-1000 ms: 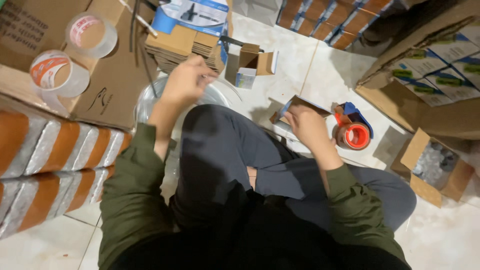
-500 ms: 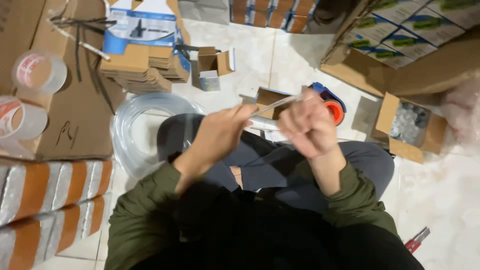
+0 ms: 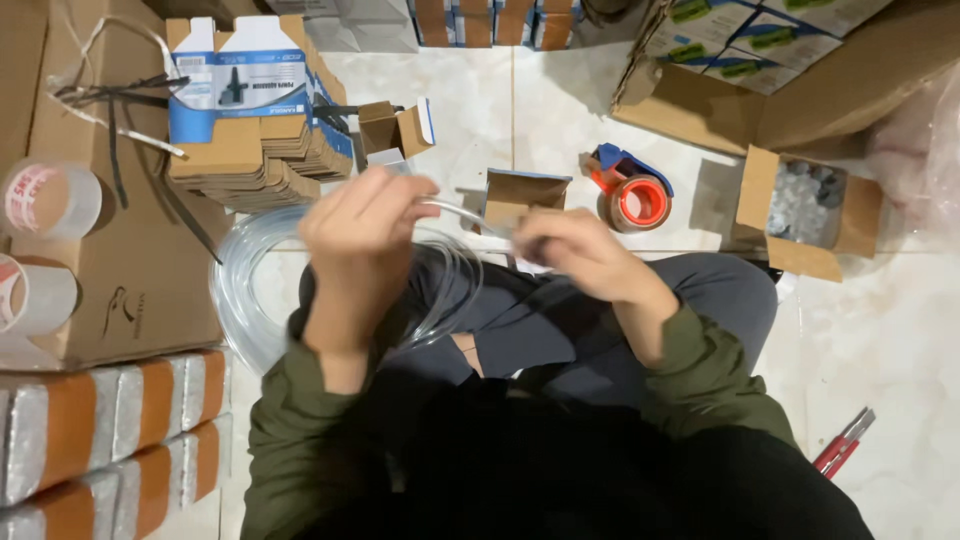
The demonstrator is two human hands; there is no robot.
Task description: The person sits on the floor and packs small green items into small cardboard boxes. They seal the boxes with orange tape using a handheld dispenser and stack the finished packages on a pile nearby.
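Since the earlier frame, both hands have dropped lower and drawn slightly apart, and the tube between them now runs nearly level. The left hand (image 3: 362, 240) is raised with its fingers curled closed, pinching a thin, clear, flexible plastic tube (image 3: 455, 208). The right hand (image 3: 575, 255) is closed into a loose fist around the other stretch of the same tube; motion blur hides its fingertips. The tube loops down from the left hand into a coil of clear tubing (image 3: 250, 285) lying on the pale tiled floor (image 3: 560, 110), partly over the person's grey-trousered knee (image 3: 540, 320).

Just beyond the hands on the floor lies a small, open brown cardboard box (image 3: 525, 190), and near it to the right an orange tape dispenser with a blue handle (image 3: 632, 192). Further right sits an open cardboard box of small clear-wrapped parts (image 3: 808, 208). Toward the floor's far left lies a stack of flat, unfolded blue-and-brown cartons (image 3: 245, 120). A red-handled tool (image 3: 845, 442) lies near the right edge.
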